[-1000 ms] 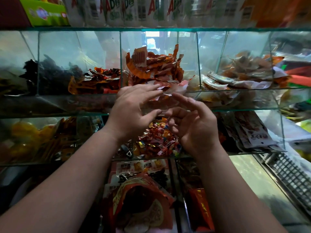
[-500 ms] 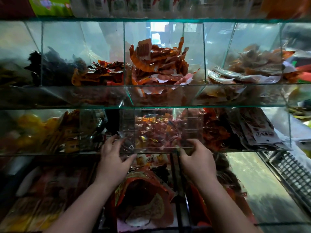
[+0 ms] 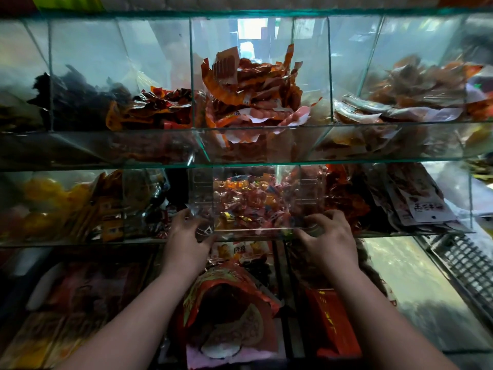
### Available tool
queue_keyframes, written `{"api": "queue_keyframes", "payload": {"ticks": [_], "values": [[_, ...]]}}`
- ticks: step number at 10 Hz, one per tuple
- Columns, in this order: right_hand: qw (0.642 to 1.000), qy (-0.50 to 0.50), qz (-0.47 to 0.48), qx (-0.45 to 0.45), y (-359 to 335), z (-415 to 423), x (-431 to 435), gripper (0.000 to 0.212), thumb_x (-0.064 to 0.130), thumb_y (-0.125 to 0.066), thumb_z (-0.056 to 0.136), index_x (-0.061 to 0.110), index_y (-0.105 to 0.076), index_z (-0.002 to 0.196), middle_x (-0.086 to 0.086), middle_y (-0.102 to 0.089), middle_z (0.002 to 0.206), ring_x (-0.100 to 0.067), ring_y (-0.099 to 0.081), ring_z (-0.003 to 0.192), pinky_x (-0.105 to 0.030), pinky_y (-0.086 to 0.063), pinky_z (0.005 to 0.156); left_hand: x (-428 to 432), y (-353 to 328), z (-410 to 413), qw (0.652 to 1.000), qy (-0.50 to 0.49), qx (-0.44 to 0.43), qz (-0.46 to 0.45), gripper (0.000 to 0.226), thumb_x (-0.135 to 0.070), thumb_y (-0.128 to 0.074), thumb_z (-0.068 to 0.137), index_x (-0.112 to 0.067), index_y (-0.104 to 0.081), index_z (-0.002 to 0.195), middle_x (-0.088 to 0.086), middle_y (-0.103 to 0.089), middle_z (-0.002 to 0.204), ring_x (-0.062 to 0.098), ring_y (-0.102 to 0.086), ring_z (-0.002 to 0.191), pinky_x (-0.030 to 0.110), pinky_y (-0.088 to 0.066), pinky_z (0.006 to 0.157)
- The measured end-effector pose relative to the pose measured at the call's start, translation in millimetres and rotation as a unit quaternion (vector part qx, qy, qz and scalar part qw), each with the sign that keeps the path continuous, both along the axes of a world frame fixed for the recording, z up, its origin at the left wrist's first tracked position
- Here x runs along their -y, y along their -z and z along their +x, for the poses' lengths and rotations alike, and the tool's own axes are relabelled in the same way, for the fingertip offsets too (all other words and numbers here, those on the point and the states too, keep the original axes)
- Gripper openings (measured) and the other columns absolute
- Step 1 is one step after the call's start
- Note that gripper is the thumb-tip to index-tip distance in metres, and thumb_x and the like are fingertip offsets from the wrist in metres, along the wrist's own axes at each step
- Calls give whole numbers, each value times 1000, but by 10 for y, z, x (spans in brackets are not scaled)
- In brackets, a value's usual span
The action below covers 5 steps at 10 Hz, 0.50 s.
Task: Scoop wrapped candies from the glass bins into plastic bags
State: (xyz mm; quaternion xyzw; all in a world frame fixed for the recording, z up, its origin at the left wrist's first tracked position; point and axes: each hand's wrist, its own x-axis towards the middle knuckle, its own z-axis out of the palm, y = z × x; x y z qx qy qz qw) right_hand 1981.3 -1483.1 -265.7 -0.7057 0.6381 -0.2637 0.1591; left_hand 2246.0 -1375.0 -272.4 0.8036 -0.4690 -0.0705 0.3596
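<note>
A clear plastic box (image 3: 309,188) full of small wrapped candies (image 3: 250,204) in red, orange and yellow sits in the middle glass shelf, at centre. My left hand (image 3: 186,233) grips its lower left corner, fingers curled on the front edge. At the lower right corner, my right hand (image 3: 326,235) grips the same way. Both forearms reach up from the bottom of the view. The fingertips are partly hidden behind the clear plastic.
Above, glass bins (image 3: 192,76) hold orange snack packets (image 3: 250,84), dark packets at left and pale ones at right. Yellow sweets (image 3: 48,198) lie left of the box, printed packets (image 3: 416,204) right. An open red bag (image 3: 229,303) lies below. A keyboard (image 3: 469,263) is at right.
Both hands dropped from the top-tier bin to the middle shelf and took hold of the clear candy box's lower corners. The view tilted slightly up.
</note>
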Motion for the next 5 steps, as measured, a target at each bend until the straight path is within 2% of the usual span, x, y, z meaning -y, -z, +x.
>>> {"api": "queue_keyframes", "payload": {"ticks": [1, 2, 3, 4, 5], "values": [[999, 10, 38, 16, -36, 24, 36, 47, 61, -79, 76, 33, -73, 113, 3, -49, 125, -23, -56, 119, -42, -58, 94, 42, -35, 48, 999, 11, -29, 8, 21, -35, -83, 81, -31, -65, 93, 3, -39, 153, 22, -49, 129, 33, -43, 104], [997, 6, 49, -55, -112, -3, -33, 50, 65, -75, 78, 31, -72, 114, 0, -53, 121, -25, -56, 116, -40, -56, 94, -26, -28, 69, 999, 20, -29, 36, 28, -47, -80, 80, -30, -73, 101, -2, -39, 153, 21, -44, 135, 34, -39, 106], [986, 3, -1, -166, -304, 62, -174, 56, 70, -66, 80, 32, -67, 121, -4, -58, 123, -27, -53, 118, -42, -53, 95, -105, -117, 34, 998, 25, 12, 55, 37, -48, -75, 85, -29, -72, 115, 2, -38, 155, 26, -36, 143, 44, -35, 116], [995, -79, -28, -61, -603, 270, -361, 63, 65, -70, 80, 32, -61, 132, 4, -60, 125, -17, -62, 111, -39, -60, 90, -124, -357, -111, 997, 35, 66, -16, 35, -43, -71, 88, -30, -67, 120, 0, -45, 145, 23, -40, 138, 43, -39, 113], [970, -214, 31, 116, -922, 483, -482, 67, 55, -78, 79, 33, -57, 138, 18, -67, 108, -1, -68, 93, -31, -63, 82, -71, -747, -254, 989, 135, 16, -63, 17, -40, -71, 88, -42, -65, 104, -23, -61, 107, -4, -60, 100, 9, -48, 78]]}}
